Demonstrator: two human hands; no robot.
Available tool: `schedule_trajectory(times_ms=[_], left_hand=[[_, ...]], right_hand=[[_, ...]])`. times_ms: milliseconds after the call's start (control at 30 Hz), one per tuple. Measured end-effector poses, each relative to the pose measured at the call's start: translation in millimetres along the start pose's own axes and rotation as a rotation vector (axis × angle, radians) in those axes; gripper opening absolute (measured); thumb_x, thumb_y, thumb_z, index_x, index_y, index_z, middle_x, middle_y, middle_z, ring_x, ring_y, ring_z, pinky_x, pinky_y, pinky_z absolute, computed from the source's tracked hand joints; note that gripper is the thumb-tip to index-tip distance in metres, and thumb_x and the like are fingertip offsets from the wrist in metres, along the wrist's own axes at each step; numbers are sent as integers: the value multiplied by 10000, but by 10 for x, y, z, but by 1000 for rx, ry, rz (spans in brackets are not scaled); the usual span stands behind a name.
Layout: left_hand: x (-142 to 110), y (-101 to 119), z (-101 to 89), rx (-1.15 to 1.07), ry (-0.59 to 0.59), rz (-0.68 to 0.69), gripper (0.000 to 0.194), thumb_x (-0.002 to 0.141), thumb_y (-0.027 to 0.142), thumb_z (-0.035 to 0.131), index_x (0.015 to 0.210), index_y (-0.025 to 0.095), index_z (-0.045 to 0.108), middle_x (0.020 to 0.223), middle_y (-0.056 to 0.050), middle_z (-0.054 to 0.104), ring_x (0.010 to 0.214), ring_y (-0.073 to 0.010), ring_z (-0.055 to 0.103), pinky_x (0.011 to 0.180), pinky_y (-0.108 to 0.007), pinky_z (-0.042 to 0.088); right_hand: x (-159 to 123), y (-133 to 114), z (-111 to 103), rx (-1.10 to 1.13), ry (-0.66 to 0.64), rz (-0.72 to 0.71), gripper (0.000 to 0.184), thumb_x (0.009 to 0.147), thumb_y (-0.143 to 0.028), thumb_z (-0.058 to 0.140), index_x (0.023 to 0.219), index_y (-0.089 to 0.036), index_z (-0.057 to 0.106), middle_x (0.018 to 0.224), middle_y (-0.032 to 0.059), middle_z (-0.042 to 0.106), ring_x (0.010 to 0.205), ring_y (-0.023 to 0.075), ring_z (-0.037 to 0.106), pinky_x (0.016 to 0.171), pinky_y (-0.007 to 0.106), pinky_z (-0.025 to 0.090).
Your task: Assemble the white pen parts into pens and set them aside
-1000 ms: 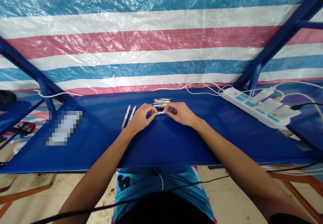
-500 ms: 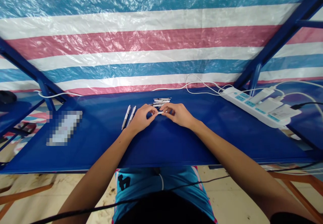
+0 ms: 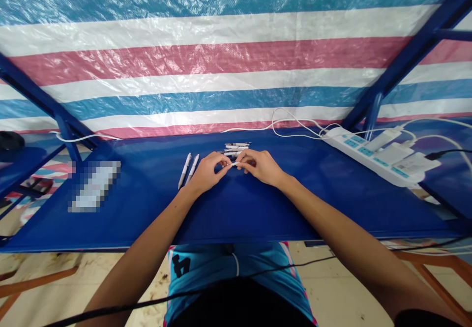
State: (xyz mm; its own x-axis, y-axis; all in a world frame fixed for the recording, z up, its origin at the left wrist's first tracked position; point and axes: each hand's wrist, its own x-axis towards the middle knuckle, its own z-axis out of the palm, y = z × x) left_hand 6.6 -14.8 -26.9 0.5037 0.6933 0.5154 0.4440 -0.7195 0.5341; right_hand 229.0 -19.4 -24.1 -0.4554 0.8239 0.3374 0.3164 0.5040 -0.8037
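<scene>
My left hand (image 3: 205,172) and my right hand (image 3: 260,165) meet over the middle of the blue table (image 3: 236,204), both pinched on one small white pen (image 3: 233,164) held level between their fingertips. Most of that pen is hidden by my fingers. Just behind my hands lies a small pile of white pens (image 3: 236,148). Two more white pens (image 3: 188,168) lie side by side to the left of my left hand.
A white power strip (image 3: 372,159) with plugged adapters and white cables sits at the right rear of the table. A blurred pale object (image 3: 94,185) lies at the left. A striped tarp (image 3: 221,71) hangs behind, with blue frame bars (image 3: 405,56) on both sides.
My hands have drawn slightly closer together on the pen, with the right hand shifting a little left. Everything else on the table is unchanged.
</scene>
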Motion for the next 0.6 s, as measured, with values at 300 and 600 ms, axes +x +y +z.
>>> schedule_trajectory(times_ms=[300, 600], left_hand=[[-7, -6, 12, -10, 0, 8, 127, 975, 261, 600, 902, 206, 688, 853, -34, 731, 805, -183, 671, 804, -316, 569], [-10, -5, 16, -9, -5, -2, 127, 974, 264, 598, 908, 207, 691, 857, -34, 733, 798, -182, 671, 803, -321, 572]], right_hand=[[5, -5, -1, -81, -10, 20, 255, 986, -403, 601, 812, -217, 608, 652, -8, 699, 534, 133, 622, 638, 244, 461], [5, -17, -11, -164, -33, 10, 317, 1018, -416, 533, 780, -213, 588, 595, -20, 643, 536, 132, 574, 635, 245, 403]])
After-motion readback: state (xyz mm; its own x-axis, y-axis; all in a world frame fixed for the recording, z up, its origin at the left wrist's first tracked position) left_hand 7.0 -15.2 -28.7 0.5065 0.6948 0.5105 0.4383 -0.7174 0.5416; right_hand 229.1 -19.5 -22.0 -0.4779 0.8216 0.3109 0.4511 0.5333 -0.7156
